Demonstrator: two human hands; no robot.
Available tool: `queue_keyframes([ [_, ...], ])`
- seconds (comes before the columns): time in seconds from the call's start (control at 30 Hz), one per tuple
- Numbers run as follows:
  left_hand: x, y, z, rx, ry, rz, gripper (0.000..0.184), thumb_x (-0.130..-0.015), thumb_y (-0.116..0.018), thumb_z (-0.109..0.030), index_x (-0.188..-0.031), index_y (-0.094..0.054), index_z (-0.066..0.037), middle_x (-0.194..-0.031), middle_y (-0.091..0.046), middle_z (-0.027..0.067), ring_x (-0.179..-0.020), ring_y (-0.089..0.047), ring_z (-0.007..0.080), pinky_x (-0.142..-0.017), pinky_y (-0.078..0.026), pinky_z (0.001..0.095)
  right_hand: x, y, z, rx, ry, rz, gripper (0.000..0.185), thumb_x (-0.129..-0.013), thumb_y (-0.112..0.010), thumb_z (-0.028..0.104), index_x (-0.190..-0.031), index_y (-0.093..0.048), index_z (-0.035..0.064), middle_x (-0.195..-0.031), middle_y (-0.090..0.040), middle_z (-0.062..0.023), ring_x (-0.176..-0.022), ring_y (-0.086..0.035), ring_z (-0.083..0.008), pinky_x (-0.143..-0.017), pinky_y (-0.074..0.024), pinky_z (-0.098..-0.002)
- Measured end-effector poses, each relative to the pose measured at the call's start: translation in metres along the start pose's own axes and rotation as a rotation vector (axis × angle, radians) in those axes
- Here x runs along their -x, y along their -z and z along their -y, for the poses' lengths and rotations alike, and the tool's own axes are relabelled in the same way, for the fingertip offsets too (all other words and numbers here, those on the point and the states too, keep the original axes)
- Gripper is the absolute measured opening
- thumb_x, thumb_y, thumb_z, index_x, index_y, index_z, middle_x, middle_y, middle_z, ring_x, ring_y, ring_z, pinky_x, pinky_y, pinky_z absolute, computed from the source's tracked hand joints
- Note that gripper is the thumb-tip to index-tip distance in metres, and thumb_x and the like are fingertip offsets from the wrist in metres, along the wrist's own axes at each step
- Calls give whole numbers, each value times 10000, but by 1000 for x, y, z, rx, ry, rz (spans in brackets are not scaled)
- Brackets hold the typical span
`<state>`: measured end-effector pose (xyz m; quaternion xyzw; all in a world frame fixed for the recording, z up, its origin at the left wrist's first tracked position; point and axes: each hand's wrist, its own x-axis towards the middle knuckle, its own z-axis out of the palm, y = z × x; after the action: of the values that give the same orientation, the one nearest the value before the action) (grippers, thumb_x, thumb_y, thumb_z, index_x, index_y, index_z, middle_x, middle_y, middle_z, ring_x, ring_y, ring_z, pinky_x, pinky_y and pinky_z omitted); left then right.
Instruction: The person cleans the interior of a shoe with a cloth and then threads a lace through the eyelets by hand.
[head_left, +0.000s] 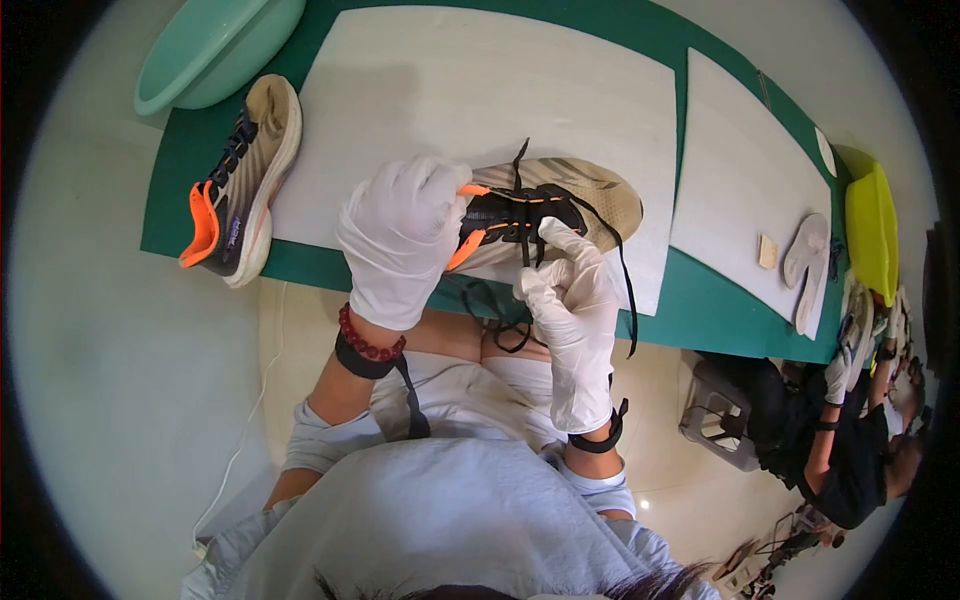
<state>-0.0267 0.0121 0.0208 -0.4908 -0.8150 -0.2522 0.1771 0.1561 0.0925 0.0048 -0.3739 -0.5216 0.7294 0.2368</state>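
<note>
A beige running shoe [610,190] with an orange-lined collar lies on its sole on a white board, toe to the right. My left hand [395,235], in a white glove, is closed on the shoe's heel and collar end. Over the lacing, my gloved right hand [572,310] has its fingers bent and pinched on the black shoelace [525,240]. One lace end [626,280] runs over the toe side and hangs past the board's front edge. More lace dangles in loops below the shoe. A matching shoe [262,160] rests at the left, with laces threaded.
A mint-green basin [195,75] stands at the back left on the green table [160,200]. To the right, a second white board [730,180] bears insoles [803,255] and a small tan block [768,251]. Beyond are a yellow basin [872,230] and a seated, gloved co-worker [845,470].
</note>
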Motion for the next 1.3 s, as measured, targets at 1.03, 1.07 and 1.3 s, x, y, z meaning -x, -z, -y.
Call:
queue_keyframes([
  [1.03, -1, 1, -1, 7, 14, 18, 205, -776, -763, -66, -966, -772, -143, -933, -733, 8, -825, -674, 245, -705, -532, 367, 28, 28, -6, 624, 208, -30, 172, -952, -811, 87, -874, -693, -12, -804, -686, -3, -700, -556, -45, -656, -470, -223],
  [1.07, -1, 1, -1, 13, 11, 14, 206, -775, -763, -65, -966, -771, -142, -932, -733, 8, -826, -675, 244, -705, -532, 368, 28, 28, -6, 608, 210, -32, 171, -950, -812, 84, -874, -693, -11, -807, -688, -5, -700, -556, -46, -655, -471, -225],
  [1.3, 0, 0, 0, 4, 11, 16, 210, -773, -765, -67, -970, -770, -140, -931, -732, 11, -826, -674, 246, -700, -528, 367, 29, 28, -9, 600, 245, -17, 212, -945, -810, 129, -844, -664, 14, -811, -725, -100, -639, -558, -134, -617, -482, -275],
])
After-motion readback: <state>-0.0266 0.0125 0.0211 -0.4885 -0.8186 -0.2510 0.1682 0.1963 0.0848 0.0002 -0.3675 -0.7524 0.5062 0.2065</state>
